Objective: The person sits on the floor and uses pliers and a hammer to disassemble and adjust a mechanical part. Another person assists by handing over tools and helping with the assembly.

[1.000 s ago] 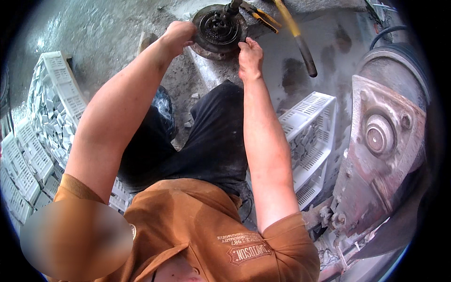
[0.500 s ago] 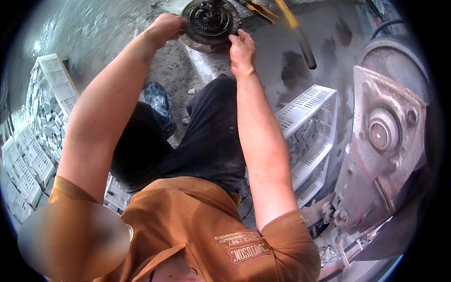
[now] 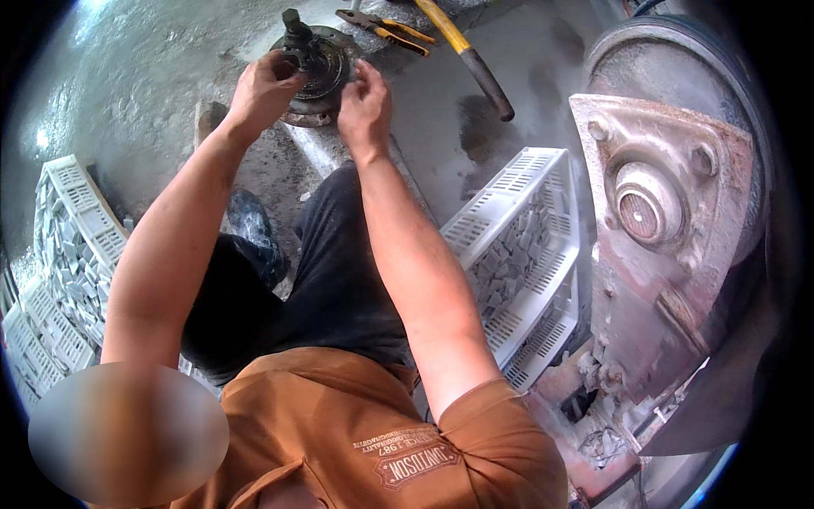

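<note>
A round, dark, greasy metal part (image 3: pixel 326 78) with ringed steps lies on the floor beyond my knees. From its middle rises a thick shaft topped by a hex-headed bolt (image 3: pixel 292 17). My left hand (image 3: pixel 259 97) is at the part's left side, its fingers and thumb curled closed beside the shaft; what they grip is hidden. My right hand (image 3: pixel 366 110) is by the right rim, with thumb and fingers bent but apart and nothing seen between them. Pliers with yellow-and-black handles (image 3: pixel 390 30) lie just beyond the part.
A yellow-handled tool with a dark grip (image 3: pixel 466 55) lies to the right of the pliers. White slotted crates (image 3: pixel 509 182) of grey chips stand at my right, and more crates (image 3: pixel 80 191) at my left. A heavy, dusty machine housing (image 3: pixel 670 187) fills the right side.
Both hands have shifted from the rim: the left has moved in beside the shaft, and the right has come off the edge. The view has swung, so the shaft and pliers show more fully.
</note>
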`<state>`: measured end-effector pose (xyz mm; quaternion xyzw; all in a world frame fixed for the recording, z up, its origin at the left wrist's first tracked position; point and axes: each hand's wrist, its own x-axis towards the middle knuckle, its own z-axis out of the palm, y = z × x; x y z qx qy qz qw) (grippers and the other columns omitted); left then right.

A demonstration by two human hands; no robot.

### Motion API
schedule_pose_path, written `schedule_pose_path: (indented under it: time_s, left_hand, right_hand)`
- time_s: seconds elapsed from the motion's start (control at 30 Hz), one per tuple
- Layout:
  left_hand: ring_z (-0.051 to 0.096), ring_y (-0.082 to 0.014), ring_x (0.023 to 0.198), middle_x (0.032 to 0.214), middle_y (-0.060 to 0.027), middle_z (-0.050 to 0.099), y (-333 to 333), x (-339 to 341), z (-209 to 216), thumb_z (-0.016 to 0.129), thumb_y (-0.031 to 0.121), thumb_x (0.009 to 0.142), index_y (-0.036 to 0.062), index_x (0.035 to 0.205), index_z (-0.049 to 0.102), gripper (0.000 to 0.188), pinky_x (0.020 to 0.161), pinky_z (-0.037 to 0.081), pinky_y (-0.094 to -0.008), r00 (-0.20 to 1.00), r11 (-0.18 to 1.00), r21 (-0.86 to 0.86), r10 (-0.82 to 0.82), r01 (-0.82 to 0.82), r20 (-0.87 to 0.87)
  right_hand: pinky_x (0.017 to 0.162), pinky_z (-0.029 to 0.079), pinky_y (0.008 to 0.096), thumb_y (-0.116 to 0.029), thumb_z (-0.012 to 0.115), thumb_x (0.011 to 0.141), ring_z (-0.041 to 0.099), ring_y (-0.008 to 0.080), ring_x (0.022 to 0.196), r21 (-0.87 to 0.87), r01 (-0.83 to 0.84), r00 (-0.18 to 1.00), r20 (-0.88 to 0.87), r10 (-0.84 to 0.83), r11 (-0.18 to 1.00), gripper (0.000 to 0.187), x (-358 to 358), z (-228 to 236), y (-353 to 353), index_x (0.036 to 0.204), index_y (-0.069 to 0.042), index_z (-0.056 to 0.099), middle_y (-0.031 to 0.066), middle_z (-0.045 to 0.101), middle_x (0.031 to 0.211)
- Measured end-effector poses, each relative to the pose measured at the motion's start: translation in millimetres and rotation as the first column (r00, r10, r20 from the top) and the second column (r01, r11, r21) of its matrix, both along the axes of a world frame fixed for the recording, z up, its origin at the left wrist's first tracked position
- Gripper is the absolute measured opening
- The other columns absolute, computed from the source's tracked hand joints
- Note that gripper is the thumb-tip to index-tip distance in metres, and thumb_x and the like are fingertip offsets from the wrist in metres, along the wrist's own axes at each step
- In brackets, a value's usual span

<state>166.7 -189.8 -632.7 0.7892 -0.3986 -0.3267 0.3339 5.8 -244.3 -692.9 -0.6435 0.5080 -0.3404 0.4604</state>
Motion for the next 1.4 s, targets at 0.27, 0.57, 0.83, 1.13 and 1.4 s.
schedule_pose_path:
  time_s: [0.27, 0.57, 0.83, 1.13, 1.4]
  left_hand:
    - [0.068, -0.0267, 0.094, 0.099, -0.0126, 0.072, -3, -10, 8, 0.075, 0.031, 0.079, 0.0025, 0.107, 0.065, 0.041, 0.084, 0.050, -0.0359, 0.993, 0.998, 0.047, -0.047, 0.042, 0.112]
    - [0.068, -0.0310, 0.089, 0.092, -0.0152, 0.070, -3, -15, 9, 0.074, 0.036, 0.079, 0.0029, 0.102, 0.065, 0.041, 0.078, 0.051, -0.0389, 0.978, 0.999, -0.033, 0.016, -0.009, 0.209]
    - [0.067, -0.0353, 0.086, 0.088, -0.0181, 0.069, -6, -21, 6, 0.071, 0.038, 0.081, 0.0028, 0.100, 0.066, 0.040, 0.076, 0.051, -0.0414, 0.974, 0.997, -0.066, 0.049, -0.035, 0.222]
    - [0.066, -0.0363, 0.088, 0.089, -0.0191, 0.069, -5, -20, -3, 0.073, 0.036, 0.081, 0.0014, 0.097, 0.065, 0.039, 0.076, 0.051, -0.0415, 0.972, 0.994, -0.101, 0.051, -0.029, 0.227]
    - [0.067, -0.0342, 0.090, 0.091, -0.0173, 0.070, -1, -15, -3, 0.077, 0.033, 0.073, 0.0067, 0.102, 0.067, 0.040, 0.078, 0.053, -0.0405, 0.988, 0.991, -0.121, 0.072, -0.055, 0.139]
  right_hand:
    - [0.092, 0.049, 0.0378, -0.007, 0.052, 0.088, 0.063, 0.0319, 0.106, -0.030, -0.206, 0.960, 0.186, 0.208, 0.978, 0.034, 28, -2, -35, 0.121, -0.004, 0.060, 0.0170, 0.065, 0.112]
    - [0.090, 0.050, 0.0335, -0.005, 0.050, 0.083, 0.067, 0.0254, 0.099, -0.022, -0.382, 0.924, 0.010, 0.382, 0.924, 0.035, 30, 32, -46, 0.114, -0.005, 0.066, 0.0144, 0.070, 0.105]
    - [0.090, 0.051, 0.0358, -0.007, 0.052, 0.081, 0.067, 0.0288, 0.099, -0.080, -0.367, 0.930, -0.041, 0.365, 0.927, 0.034, 30, 35, -43, 0.111, -0.006, 0.067, 0.0156, 0.070, 0.104]
    - [0.093, 0.049, 0.0345, -0.004, 0.054, 0.080, 0.066, 0.0258, 0.102, -0.034, -0.416, 0.909, 0.001, 0.416, 0.909, 0.036, 27, 34, -45, 0.114, -0.006, 0.066, 0.0123, 0.070, 0.106]
    - [0.097, 0.048, 0.0411, -0.003, 0.049, 0.078, 0.060, 0.0341, 0.114, -0.150, -0.481, 0.877, -0.079, 0.474, 0.864, 0.055, 21, 22, -45, 0.132, -0.011, 0.051, 0.0172, 0.063, 0.122]
